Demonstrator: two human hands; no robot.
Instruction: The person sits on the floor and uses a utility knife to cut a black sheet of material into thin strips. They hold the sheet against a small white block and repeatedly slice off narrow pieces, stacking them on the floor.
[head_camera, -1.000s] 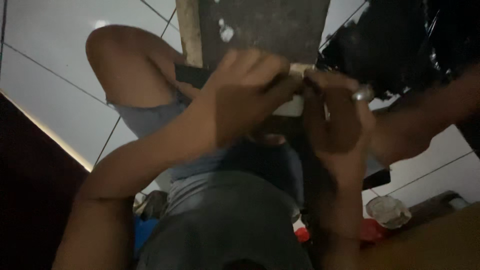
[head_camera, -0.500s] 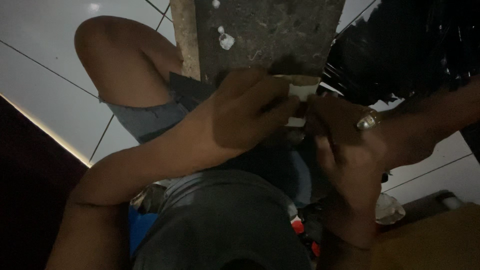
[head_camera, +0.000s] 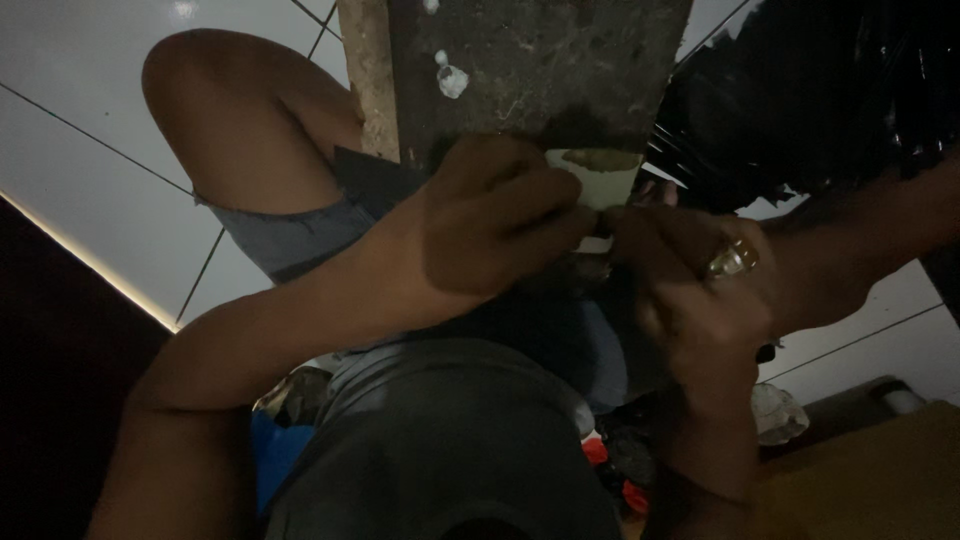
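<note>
The picture is dim. My left hand is curled around a small pale flat piece held against the lower edge of a dark rough slab. My right hand is closed just right of it, fingertips meeting the same pale piece from below. A gold ring shows at the top of that hand. A forearm also comes in from the right edge; I cannot tell it apart from my own hand in this light.
My bent bare knee and grey shorts rest on a white tiled floor. A crumpled black plastic bag lies upper right. A wooden edge and small clutter sit lower right.
Both hands stay joined on the pale piece. They sit a little lower and further right in the view, and more of the slab and the pale piece shows above them.
</note>
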